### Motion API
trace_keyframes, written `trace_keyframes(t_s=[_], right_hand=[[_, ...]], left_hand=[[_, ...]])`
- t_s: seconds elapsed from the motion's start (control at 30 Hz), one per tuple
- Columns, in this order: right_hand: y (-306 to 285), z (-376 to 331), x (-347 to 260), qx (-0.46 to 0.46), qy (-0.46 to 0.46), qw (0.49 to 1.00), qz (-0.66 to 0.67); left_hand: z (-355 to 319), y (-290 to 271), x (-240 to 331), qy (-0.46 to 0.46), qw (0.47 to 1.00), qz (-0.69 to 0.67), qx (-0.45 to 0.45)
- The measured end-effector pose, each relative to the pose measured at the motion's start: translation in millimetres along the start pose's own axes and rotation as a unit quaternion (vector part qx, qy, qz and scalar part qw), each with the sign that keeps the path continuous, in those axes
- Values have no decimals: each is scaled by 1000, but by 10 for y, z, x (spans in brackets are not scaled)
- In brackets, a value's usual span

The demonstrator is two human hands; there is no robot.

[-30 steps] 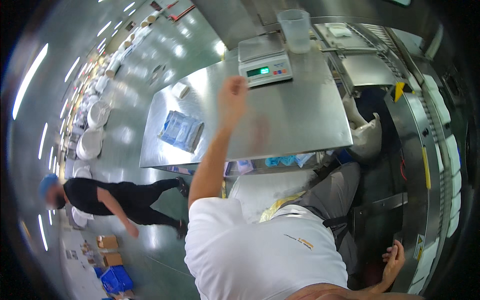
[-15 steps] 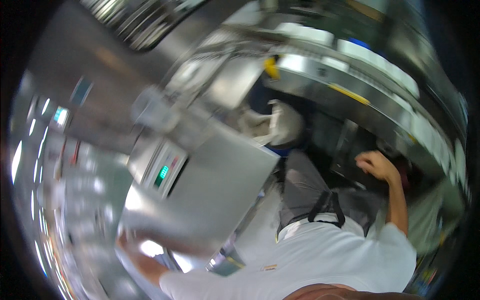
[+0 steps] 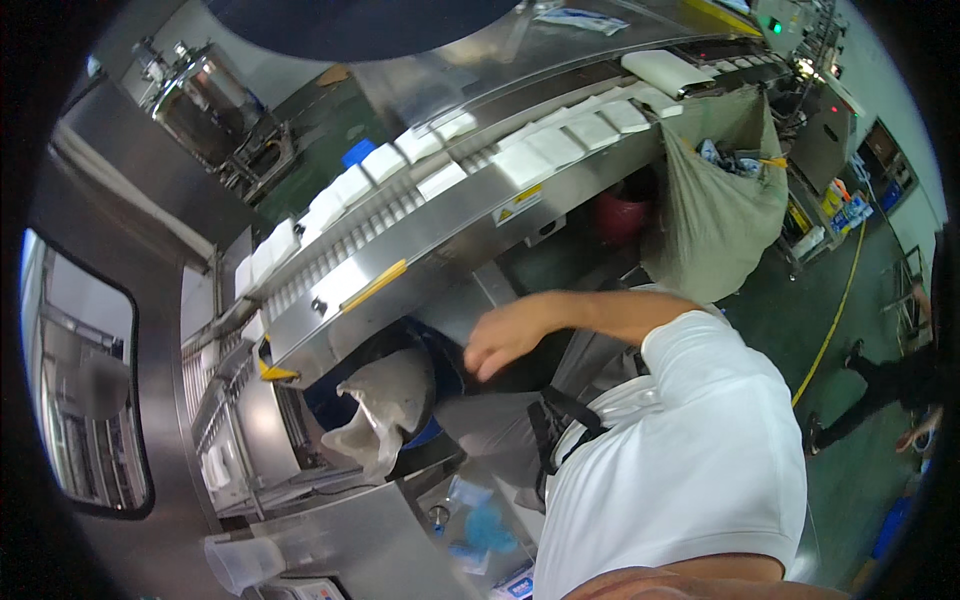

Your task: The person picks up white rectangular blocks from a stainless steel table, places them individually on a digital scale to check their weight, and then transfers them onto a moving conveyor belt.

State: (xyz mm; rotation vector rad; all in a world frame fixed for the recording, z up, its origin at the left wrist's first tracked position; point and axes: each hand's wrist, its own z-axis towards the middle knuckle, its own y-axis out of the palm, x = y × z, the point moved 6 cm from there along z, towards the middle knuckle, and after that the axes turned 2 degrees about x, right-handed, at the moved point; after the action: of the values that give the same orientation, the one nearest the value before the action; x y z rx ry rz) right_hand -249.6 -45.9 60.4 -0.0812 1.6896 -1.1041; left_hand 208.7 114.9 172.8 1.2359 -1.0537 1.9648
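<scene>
My right hand [image 3: 508,334] hangs in front of the conveyor, fingers loosely curled together and nothing visible in them. It touches nothing that I can see. Close by on its left, a blue bin [image 3: 442,350] holds a pale, crumpled bag [image 3: 392,390]. White flat packs [image 3: 548,152] lie in rows along the steel conveyor [image 3: 440,238] beyond the hand. My left hand is out of view.
At the lower left, a steel table [image 3: 365,530] bears a clear plastic jug [image 3: 245,562] and a scale [image 3: 310,588]. A large beige sack [image 3: 712,215] hangs beside the conveyor. Another person [image 3: 885,385] is at the far right, near a yellow floor line [image 3: 835,315].
My view has swung right, toward the conveyor and sack. The scale has slid to the lower edge, and my left arm has left the picture. My right hand now appears nearer the bin.
</scene>
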Motion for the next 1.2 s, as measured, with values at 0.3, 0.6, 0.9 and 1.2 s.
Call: trace_keyframes(t_s=[0.3, 0.6, 0.9, 1.2], right_hand=[[167, 445, -1117, 147, -110, 858, 480], [-583, -519, -1002, 458, -133, 874, 99], [-661, -704, -771, 392, -14, 885, 251], [-755, -655, -465, 395, 112, 884, 224]], left_hand=[[-226, 1631, 614, -18, 968, -98, -231], [-340, 3052, 1216, 214, 905, 4, -369], [-354, 3302, 1128, 87, 875, -100, -466], [-278, 3528, 1023, -104, 821, -205, -522]])
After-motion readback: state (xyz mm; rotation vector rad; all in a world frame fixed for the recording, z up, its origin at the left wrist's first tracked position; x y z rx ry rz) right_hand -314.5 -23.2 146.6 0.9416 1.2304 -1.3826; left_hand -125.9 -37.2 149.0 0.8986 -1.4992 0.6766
